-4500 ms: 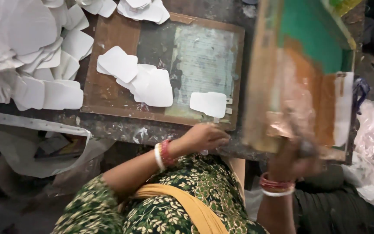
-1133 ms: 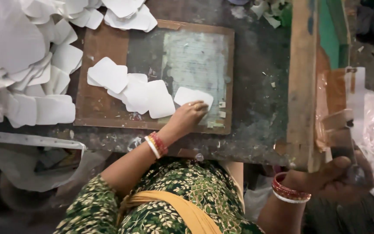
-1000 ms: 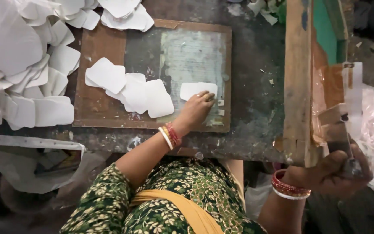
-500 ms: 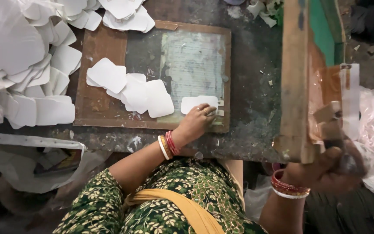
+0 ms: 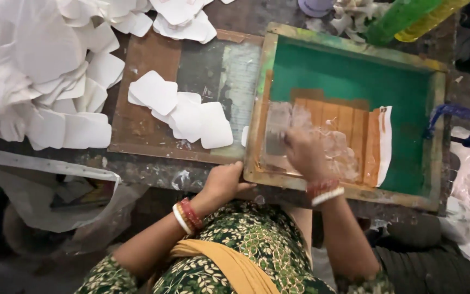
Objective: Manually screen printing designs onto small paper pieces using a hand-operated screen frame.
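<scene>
Squeegee [image 5: 276,142] under right hand [image 5: 305,155] fingers (on screen [image 5: 409,92]).

Dark stained workbench [image 5: 153,175], wooden board [image 5: 140,98], green screen frame [image 5: 354,65], white cut-out pieces [image 5: 55,71]

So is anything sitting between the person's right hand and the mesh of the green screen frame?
Nothing visible does. The right hand is already down inside the green screen frame, resting on the orange-taped patch of mesh. The left hand grips the frame's near left corner, clear of the right hand's area.
</scene>
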